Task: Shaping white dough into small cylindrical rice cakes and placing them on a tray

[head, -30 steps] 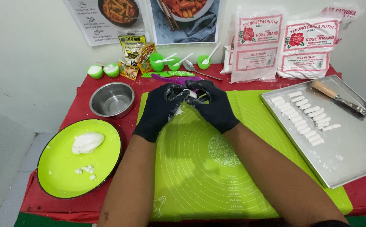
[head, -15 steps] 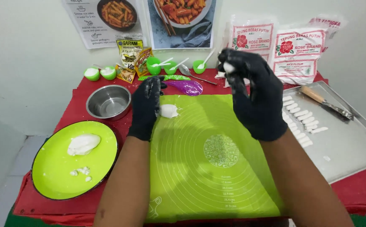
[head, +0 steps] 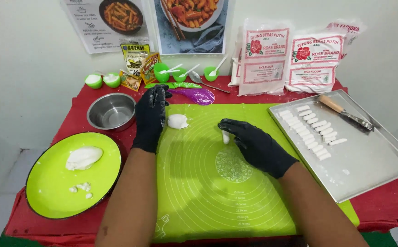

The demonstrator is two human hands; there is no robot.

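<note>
My left hand (head: 150, 117), in a black glove, rests flat on the left edge of the green silicone mat (head: 199, 192), right beside a small white dough lump (head: 178, 121) that lies on the mat. My right hand (head: 253, 142), also gloved, presses down on a small white dough piece (head: 226, 137) near the mat's middle, the piece showing at my fingertips. The dough lump by the left hand lies loose and ungripped.
A metal tray (head: 368, 160) at right carries rows of short dough sticks (head: 312, 131) and a wooden-handled scraper (head: 345, 112). At left, a green plate (head: 48, 192) with dough (head: 84, 158) and a steel bowl (head: 111, 111). Flour bags, small green cups and spoons stand at the back.
My right hand came down from in front of the camera onto the mat with its dough piece. My left hand set the dough lump down and now lies beside it.
</note>
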